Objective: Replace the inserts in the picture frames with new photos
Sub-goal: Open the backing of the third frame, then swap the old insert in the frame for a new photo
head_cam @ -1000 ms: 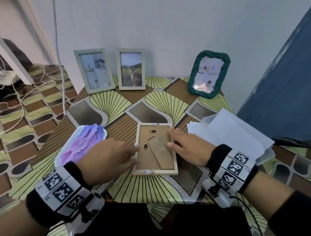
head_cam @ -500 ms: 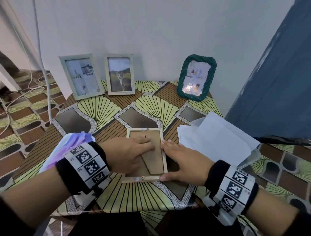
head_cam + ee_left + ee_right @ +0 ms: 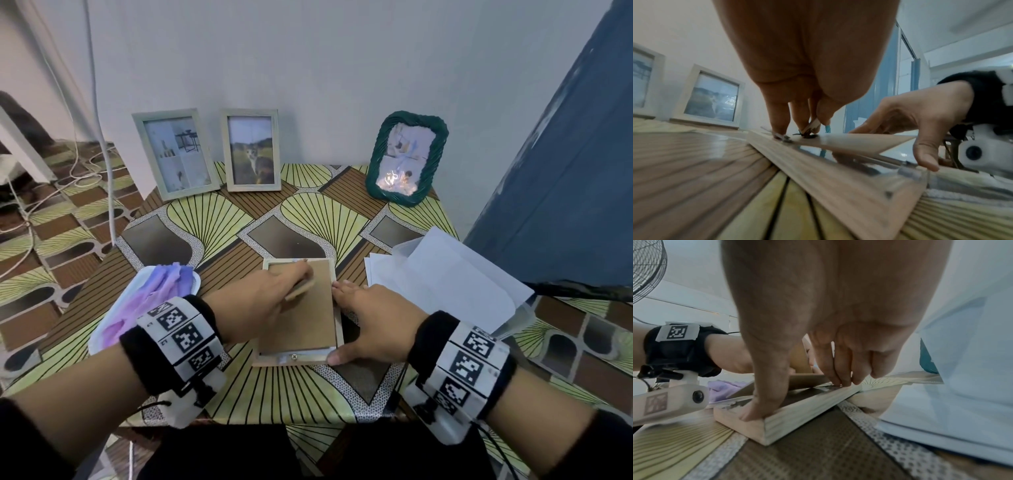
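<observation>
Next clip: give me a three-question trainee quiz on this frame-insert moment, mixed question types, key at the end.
1. True or false: the backing board lies flat and fully seated in the face-down wooden frame.
2. Which hand pinches the board's easel stand? A. left hand B. right hand C. neither
3. Fill in: three frames stand against the wall; the one with the cat photo stands in the ____.

Key
1. False: in the left wrist view its near edge is raised above the glass.
2. A; the right hand steadies the frame's right edge.
3. Middle, between the pale frame and the green frame.
</observation>
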Motion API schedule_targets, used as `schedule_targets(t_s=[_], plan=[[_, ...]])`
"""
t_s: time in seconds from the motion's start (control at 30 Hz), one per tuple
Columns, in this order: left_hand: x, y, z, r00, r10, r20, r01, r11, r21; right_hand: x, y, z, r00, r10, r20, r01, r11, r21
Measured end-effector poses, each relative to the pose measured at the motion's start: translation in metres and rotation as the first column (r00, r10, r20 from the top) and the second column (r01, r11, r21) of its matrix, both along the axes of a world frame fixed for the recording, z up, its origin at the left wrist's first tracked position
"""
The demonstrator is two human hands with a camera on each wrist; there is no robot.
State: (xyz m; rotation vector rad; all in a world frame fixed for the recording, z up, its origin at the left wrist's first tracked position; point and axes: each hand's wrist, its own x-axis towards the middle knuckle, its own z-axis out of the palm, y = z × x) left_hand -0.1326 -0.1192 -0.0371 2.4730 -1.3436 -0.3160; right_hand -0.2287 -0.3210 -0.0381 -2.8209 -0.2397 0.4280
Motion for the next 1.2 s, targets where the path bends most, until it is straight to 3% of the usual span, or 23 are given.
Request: schedule_targets(t_s=[0.2, 0.37, 0.57, 0.7, 0.83, 0.9, 0.97, 1.2], plan=[[-0.003, 0.0, 0.012, 0.999, 0.019, -0.048, -0.032, 0.961, -0.275, -0.002, 0.0, 0.002, 0.997, -0.072, 0.018, 0.071, 0.995, 0.071], [-0.002, 0.011, 0.028, 0.998, 0.069, -0.01, -0.068, 0.937, -0.343, -0.003, 0.001, 0.003, 0.998, -0.059, -0.01, 0.059, 0.998, 0.016], [0.004, 0.051, 0.031, 0.99, 0.125, 0.068, -0.111, 0.978, -0.178, -0.003, 0.004, 0.005, 0.998, -0.064, -0.022, 0.063, 0.997, -0.04], [0.002, 0.082, 0.013, 0.977, 0.153, 0.152, -0.12, 0.971, -0.207, -0.002, 0.004, 0.002, 0.997, -0.073, -0.02, 0.072, 0.996, -0.049], [0.002, 0.101, -0.003, 0.91, 0.289, 0.297, -0.298, 0.954, -0.014, -0.002, 0.002, -0.001, 0.997, -0.073, -0.023, 0.072, 0.997, -0.042], [-0.003, 0.1, -0.006, 0.911, 0.327, 0.25, -0.358, 0.93, 0.089, -0.001, 0.001, 0.0, 0.997, -0.069, -0.021, 0.068, 0.997, -0.046], [-0.008, 0.094, -0.008, 0.938, 0.297, 0.178, -0.325, 0.934, 0.151, 0.0, 0.001, 0.0, 0.998, -0.057, -0.023, 0.055, 0.997, -0.063], [-0.008, 0.091, -0.008, 0.95, 0.233, 0.21, -0.284, 0.922, 0.263, -0.002, 0.001, 0.002, 0.998, -0.063, -0.028, 0.061, 0.996, -0.066]])
